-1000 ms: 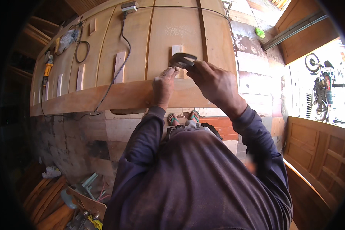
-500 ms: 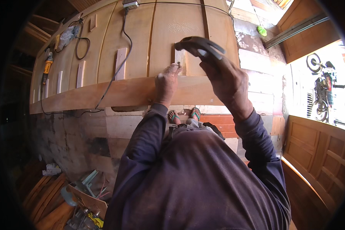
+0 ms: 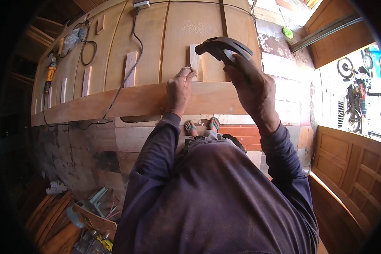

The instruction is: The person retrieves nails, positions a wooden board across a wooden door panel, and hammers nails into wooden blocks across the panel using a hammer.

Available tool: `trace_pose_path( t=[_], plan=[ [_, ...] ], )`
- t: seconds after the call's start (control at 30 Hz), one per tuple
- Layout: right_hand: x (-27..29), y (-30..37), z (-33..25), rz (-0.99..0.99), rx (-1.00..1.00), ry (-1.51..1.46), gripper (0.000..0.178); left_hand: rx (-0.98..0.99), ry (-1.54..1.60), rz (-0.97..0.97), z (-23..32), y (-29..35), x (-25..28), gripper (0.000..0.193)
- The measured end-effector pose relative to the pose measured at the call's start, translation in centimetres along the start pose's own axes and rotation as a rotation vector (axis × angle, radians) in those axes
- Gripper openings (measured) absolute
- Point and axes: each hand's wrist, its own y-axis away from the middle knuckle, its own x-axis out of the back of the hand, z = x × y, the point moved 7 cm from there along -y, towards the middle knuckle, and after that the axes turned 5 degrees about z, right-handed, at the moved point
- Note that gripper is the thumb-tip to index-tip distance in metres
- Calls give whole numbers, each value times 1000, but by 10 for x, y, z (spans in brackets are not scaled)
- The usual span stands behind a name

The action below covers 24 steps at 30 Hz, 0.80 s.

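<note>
A claw hammer [image 3: 224,45] with a dark head is gripped in my right hand [image 3: 258,93], raised over the wooden panel [image 3: 148,42]. Its striking face points left and its claw right. My left hand [image 3: 180,89] rests at a short pale wood strip [image 3: 195,55] that stands against the panel's long front rail [image 3: 135,101]. The left fingers are pinched together on something small and dark at their tips, too small to name for sure.
More pale strips [image 3: 130,67] lie along the panel to the left. A black cable [image 3: 135,42] runs across it from a power socket box [image 3: 141,4]. A yellow and black power tool [image 3: 50,74] sits at the far left. Outside stands a motorcycle [image 3: 360,93].
My left hand has shifted slightly left and down, and its fingers look steadier. The hammer has moved slightly right, still raised. The whole view has shifted a little.
</note>
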Motion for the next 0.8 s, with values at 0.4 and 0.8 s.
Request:
trace_pose_path(
  t=[0.4,0.8],
  plan=[
    [-24,5,2,-164,89,128,26,-122,-151,-37,5,3,-3,8],
    [-37,11,6,-162,132,124,32,-112,-187,-66,2,4,-7,10]
  ],
)
